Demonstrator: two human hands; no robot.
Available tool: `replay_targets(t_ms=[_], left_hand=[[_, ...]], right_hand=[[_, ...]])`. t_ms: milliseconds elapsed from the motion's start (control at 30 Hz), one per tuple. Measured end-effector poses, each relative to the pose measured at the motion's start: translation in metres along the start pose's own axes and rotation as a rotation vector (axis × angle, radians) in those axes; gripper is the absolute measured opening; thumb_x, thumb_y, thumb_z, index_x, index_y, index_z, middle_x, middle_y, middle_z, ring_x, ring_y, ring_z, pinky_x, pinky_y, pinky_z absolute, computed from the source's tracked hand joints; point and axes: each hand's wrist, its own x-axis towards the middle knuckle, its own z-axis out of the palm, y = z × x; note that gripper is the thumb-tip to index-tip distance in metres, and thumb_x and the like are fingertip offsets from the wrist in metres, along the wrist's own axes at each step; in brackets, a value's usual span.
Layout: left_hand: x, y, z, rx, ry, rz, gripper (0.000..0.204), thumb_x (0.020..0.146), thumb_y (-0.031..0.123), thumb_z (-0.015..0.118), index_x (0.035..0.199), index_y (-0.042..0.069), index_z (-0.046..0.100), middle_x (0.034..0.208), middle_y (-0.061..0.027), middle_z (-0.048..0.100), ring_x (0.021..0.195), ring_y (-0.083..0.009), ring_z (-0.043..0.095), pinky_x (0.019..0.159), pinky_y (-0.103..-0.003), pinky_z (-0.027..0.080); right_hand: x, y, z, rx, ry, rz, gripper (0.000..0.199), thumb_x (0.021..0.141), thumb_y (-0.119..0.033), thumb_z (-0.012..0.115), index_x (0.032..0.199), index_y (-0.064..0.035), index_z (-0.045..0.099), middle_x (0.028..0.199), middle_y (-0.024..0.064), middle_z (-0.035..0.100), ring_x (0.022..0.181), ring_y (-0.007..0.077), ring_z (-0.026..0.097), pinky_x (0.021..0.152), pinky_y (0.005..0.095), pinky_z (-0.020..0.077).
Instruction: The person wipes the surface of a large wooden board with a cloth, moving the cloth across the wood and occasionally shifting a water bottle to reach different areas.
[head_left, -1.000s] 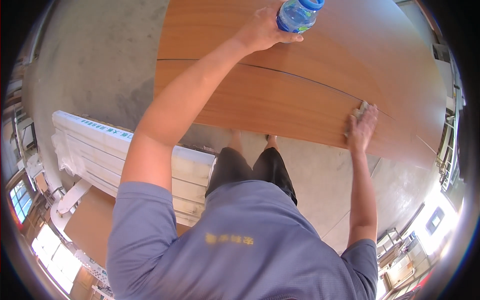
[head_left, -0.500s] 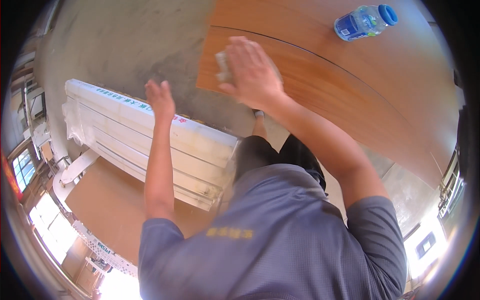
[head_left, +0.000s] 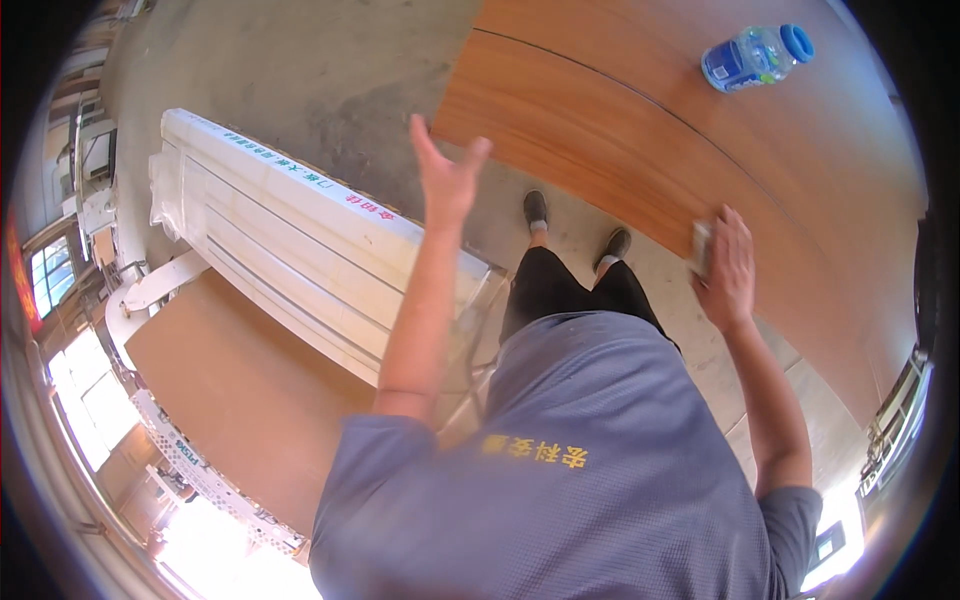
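Note:
A wood-grain panel [head_left: 570,130] with a thin dark seam across it lies before me. My right hand [head_left: 732,265] rests at its near edge, toward the right, with the fingers closed over a small pale pad [head_left: 701,248]. Most of that pad is hidden by the hand, so whether it is cloth or a sanding block I cannot tell. My left hand [head_left: 447,178] is held up by the panel's left corner, thumb and fingers spread, holding nothing. Farther back on the panel, a clear plastic bottle [head_left: 750,60] with a blue lid and blue label lies on its side.
To my left is a stack of long white wrapped boards [head_left: 300,240], with loose clear plastic at its far end. Beside the stack is a brown board [head_left: 240,390]. Concrete floor [head_left: 330,60] shows beyond the stack and around my feet.
My right hand has swept from the panel's left end to the right along the near edge, keeping the pad. My left hand has shifted right, from above the white stack toward the panel's corner.

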Motion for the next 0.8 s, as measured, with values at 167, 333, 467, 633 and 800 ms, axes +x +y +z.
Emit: replay_targets(t_ms=[167,333,467,633,800], left_hand=[[0.01,-0.001,0.009,-0.253,0.038,-0.033,0.075,0.092,0.017,0.084,0.154,-0.002,0.046,0.151,-0.0162,0.051,0.13,-0.0213,0.056,0.112,-0.039,0.045],[0.017,-0.01,0.002,-0.478,0.123,-0.158,0.032,0.108,0.014,0.063,0.134,-0.004,0.067,0.121,-0.0087,0.073,0.116,-0.0111,0.062,0.107,-0.032,0.046],[0.006,-0.019,-0.015,-0.604,0.088,-0.202,0.056,0.117,0.04,0.04,0.147,-0.004,0.055,0.152,-0.0186,0.058,0.139,-0.026,0.056,0.122,-0.04,0.04],[0.021,-0.033,-0.06,-0.435,0.166,0.006,0.05,0.113,0.031,0.039,0.149,-0.002,0.049,0.149,-0.0195,0.059,0.14,-0.0304,0.054,0.122,-0.047,0.039],[0.04,0.04,-0.067,-0.311,0.077,0.255,0.053,0.115,0.03,0.04,0.157,-0.002,0.039,0.162,-0.018,0.045,0.15,-0.0307,0.044,0.127,-0.046,0.032]], right_hand=[[-0.069,0.078,0.008,-0.143,-0.03,-0.004,0.106,0.069,-0.01,0.086,0.16,0.0052,0.033,0.172,0.0242,0.029,0.16,0.0443,0.026,0.132,0.0533,0.0232],[0.032,-0.01,0.012,-0.069,-0.125,-0.144,0.108,0.069,-0.017,0.089,0.159,0.0039,0.035,0.171,0.0237,0.029,0.159,0.0431,0.027,0.131,0.0525,0.0247],[0.163,-0.139,0.022,0.144,-0.033,-0.345,0.095,0.071,-0.022,0.09,0.151,0.003,0.045,0.162,0.022,0.042,0.155,0.0414,0.033,0.129,0.0503,0.0279],[0.289,-0.282,0.094,-0.126,0.109,-0.395,0.069,0.094,-0.029,0.058,0.154,0.004,0.048,0.169,0.0199,0.038,0.158,0.0356,0.032,0.131,0.0513,0.024],[0.215,-0.222,0.08,-0.219,0.187,-0.32,0.068,0.098,-0.031,0.054,0.159,-0.0013,0.045,0.171,0.016,0.037,0.161,0.0334,0.028,0.132,0.0502,0.0182]])
